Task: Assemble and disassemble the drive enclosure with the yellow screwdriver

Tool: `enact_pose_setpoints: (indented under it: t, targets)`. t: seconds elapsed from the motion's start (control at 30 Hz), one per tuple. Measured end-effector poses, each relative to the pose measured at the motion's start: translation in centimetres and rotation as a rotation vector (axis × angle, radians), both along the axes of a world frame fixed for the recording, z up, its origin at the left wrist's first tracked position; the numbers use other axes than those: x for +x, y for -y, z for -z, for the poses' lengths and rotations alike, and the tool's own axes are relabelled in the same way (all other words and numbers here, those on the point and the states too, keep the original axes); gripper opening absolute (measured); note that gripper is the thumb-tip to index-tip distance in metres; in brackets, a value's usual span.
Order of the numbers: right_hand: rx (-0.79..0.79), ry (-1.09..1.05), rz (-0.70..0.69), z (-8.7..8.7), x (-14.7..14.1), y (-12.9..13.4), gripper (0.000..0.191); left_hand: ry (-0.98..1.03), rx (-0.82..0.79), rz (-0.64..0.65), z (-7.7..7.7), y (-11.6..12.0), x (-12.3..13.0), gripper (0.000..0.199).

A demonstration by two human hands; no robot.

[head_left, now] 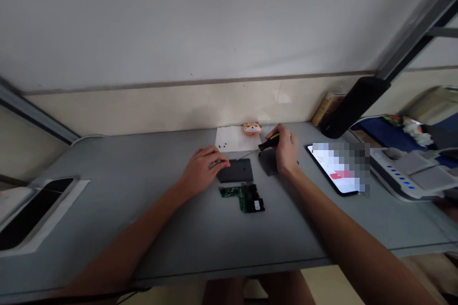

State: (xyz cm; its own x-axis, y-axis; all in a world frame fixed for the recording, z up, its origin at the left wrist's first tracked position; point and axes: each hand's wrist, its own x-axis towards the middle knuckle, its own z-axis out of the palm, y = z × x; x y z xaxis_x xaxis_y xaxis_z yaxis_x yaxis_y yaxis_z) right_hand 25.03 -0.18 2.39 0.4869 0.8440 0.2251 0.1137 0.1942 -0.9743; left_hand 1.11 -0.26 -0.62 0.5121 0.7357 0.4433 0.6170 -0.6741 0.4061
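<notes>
The left hand (pixel 203 169) lies with fingers spread on a thin dark plate (pixel 239 170) on the tabletop (pixel 107 209), which looks light, stiff and best held by its edges, while the right hand (pixel 284 150) grips a yellow-and-black screwdriver (pixel 269 142) in closed fingers.

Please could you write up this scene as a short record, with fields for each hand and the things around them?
Left hand: resting on a dark flat panel
Right hand: gripping a yellow-and-black screwdriver, its thin shaft reaching toward the panel
Nearby: green circuit board; small black screws on white paper
Rest: grey table; orange toy figure; smartphone
</notes>
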Motion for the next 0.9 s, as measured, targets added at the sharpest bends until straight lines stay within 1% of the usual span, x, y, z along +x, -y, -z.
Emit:
enact_pose_setpoints:
  t: [0.1, 0.17, 0.33, 0.43, 0.5, 0.63, 0.73, 0.83, 0.9]
  targets:
    - [-0.083, -0.096, 0.131, 0.0, 0.9, -0.7, 0.045, -0.019, -0.032, -0.111, -0.7, -0.5, 0.4, 0.02]
    - [-0.12, -0.151, 0.184, 0.0, 1.2, -1.1, 0.042, -0.069, -0.047, -0.136, -1.3, -1.3, 1.3, 0.017]
    - [-0.145, -0.253, 0.233, -0.3, 1.1, -0.9, 0.039, -0.262, -0.085, -0.075, -2.6, -5.0, 5.0, 0.007]
    - [-0.162, -0.303, 0.267, -0.7, 1.0, -0.8, 0.038, -0.316, -0.092, -0.06, -2.8, -6.8, 6.7, 0.007]
    - [-0.171, -0.322, 0.287, -0.9, 1.1, -0.8, 0.037, -0.338, -0.098, -0.065, -2.8, -7.4, 7.3, 0.008]
    - [-0.169, -0.344, 0.293, -1.0, 1.1, -0.9, 0.036, -0.364, -0.129, -0.058, -2.4, -7.5, 7.8, 0.01]
    - [-0.162, -0.325, 0.277, -0.8, 1.1, -1.0, 0.036, -0.347, -0.169, -0.049, -2.4, -7.3, 7.7, 0.012]
    - [-0.143, -0.309, 0.262, -0.6, 1.1, -1.0, 0.037, -0.272, -0.191, -0.061, -2.4, -6.5, 6.7, 0.019]
    - [-0.141, -0.311, 0.269, -0.6, 1.2, -1.0, 0.037, -0.207, -0.199, -0.075, -2.4, -5.5, 5.2, 0.027]
